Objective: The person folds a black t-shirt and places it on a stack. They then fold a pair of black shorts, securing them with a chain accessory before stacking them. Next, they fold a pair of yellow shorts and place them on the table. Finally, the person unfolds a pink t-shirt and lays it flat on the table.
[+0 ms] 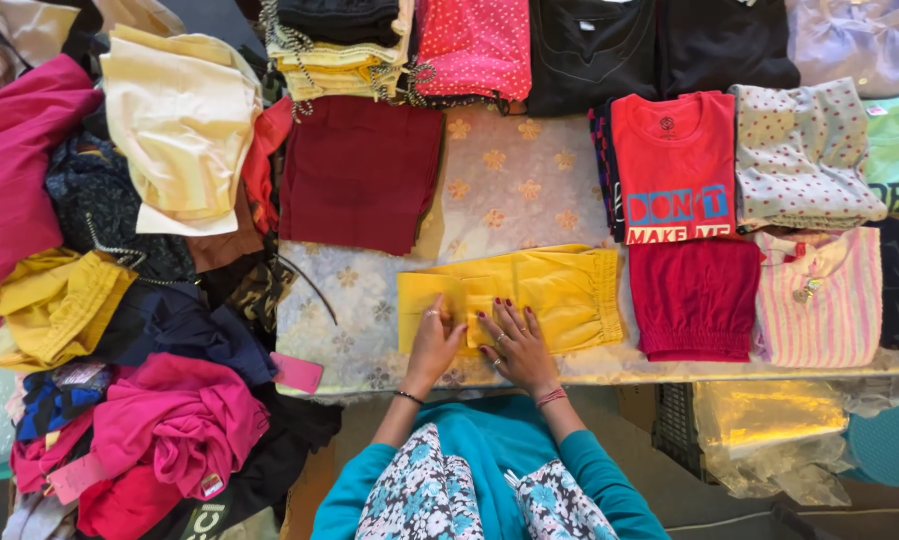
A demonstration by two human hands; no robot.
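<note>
A folded yellow garment (549,285) lies on the patterned cloth near the table's front edge. My left hand (434,340) presses flat on its left end, fingers spread. My right hand (514,340) rests beside it on the same garment, palm down, fingers apart. The two hands almost touch. Neither hand grips the fabric.
Folded clothes lie in rows: a maroon piece (359,170), a red printed T-shirt (674,160), a dark red top (694,300), a pink striped top (819,295). A loose heap of pink, yellow and dark clothes (119,400) fills the left. Plastic bags (769,430) sit below right.
</note>
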